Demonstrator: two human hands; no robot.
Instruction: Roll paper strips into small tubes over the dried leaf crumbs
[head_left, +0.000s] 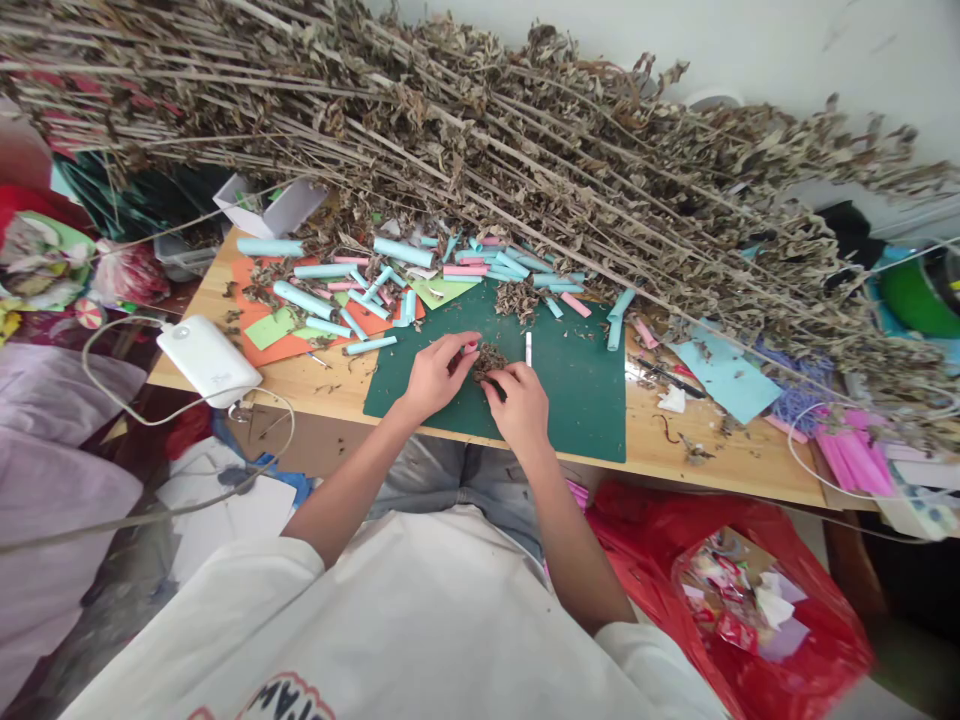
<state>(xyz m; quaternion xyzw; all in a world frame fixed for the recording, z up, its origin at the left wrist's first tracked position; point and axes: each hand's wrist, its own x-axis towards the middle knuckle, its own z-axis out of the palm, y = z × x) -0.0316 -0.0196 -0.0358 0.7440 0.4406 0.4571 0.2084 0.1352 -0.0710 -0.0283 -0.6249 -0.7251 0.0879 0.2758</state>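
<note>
Both of my hands are close together over the green cutting mat. My left hand is closed, its thumb and fingers around a small pink paper roll, of which only the end shows. Against that end lies a clump of dried leaves, pinched at its near side by the fingertips of my right hand. Just beyond the right hand, a small white stick-like tube rests on the mat. A loose heap of dried leaves sits farther back on it.
Blue paper rolls and pink ones lie scattered behind the mat. Long dried stalks overhang the table's back. A white power bank with a cable is at left; blue paper and a red rubbish bag are at right.
</note>
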